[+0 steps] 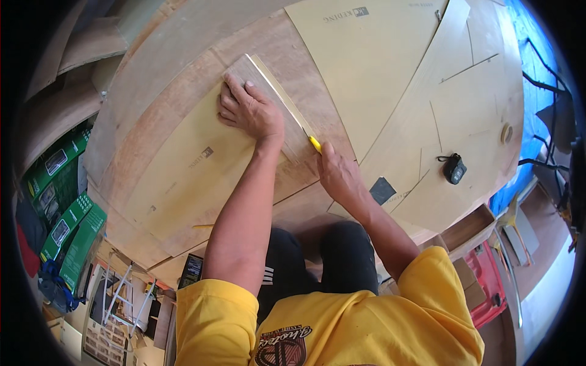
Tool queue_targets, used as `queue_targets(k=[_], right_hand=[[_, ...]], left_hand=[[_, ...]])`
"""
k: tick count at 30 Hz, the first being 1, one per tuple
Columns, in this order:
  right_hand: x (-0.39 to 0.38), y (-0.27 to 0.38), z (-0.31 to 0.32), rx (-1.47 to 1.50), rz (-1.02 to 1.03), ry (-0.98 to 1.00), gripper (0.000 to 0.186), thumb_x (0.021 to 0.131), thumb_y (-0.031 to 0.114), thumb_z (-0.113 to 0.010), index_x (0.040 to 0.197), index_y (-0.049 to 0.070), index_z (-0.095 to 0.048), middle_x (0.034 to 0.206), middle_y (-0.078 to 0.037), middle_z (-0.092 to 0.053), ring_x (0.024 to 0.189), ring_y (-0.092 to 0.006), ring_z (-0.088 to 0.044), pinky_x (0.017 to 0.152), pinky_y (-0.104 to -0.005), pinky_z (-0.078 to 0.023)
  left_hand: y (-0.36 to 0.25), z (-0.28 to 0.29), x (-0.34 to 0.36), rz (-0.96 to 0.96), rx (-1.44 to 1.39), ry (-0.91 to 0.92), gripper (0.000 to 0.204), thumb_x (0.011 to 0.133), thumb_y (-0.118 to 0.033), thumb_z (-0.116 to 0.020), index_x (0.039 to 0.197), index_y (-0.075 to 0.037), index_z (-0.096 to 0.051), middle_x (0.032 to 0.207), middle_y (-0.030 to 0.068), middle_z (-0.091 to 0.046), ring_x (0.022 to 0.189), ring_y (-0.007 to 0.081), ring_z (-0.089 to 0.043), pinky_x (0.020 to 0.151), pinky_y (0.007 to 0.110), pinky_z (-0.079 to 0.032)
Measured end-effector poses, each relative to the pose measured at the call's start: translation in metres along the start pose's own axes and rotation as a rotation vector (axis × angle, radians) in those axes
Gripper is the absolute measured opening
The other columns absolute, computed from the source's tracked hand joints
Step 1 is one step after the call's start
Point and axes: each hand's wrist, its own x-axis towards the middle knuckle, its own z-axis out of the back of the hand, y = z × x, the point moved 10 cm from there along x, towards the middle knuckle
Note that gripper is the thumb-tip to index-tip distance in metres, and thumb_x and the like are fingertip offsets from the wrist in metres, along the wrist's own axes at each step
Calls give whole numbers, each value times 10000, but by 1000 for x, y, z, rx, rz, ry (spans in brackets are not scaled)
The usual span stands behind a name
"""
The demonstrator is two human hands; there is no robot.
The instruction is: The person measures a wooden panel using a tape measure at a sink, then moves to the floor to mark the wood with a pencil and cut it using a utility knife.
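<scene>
My left hand (253, 113) lies on a narrow, straight wooden board (294, 141), its fingers apart and pressing down. The board rests across the right end of a beige laminate sheet (183, 161), and a thin strip of the sheet shows along the board's right edge. In my right hand (339, 174) is a yellow utility knife (315, 144), its tip at the board's right edge near the lower end. My fingers wrap round its handle and partly hide it.
A large beige sheet (360, 55) and several cut pieces cover the right of the wooden tabletop (165, 82). On them are a black tape measure (453, 168), a tape roll (506, 133) and a dark square piece (383, 191). Green boxes (67, 226) stand left; blue tarp (516, 177) hangs right.
</scene>
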Motion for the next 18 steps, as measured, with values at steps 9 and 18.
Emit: queue_targets(k=[9,18], right_hand=[[-41,-17,-5,-26,37,-133,195,1030,189,-581,978,49,-455,646,-220,-616,589,-437,-633,506,-533,-481],[-7,20,60,169,44,-235,202,1027,203,-574,997,32,-470,710,-251,-617,670,-468,-624,585,-552,-473]], left_hand=[[0,-1,1,12,-7,21,473,1043,-249,-517,1479,-68,-479,1454,131,-499,1345,327,-431,1109,543,-292],[3,-1,0,14,20,23,480,1040,-259,-509,1479,-68,-479,1445,131,-504,1330,328,-443,1096,552,-298]])
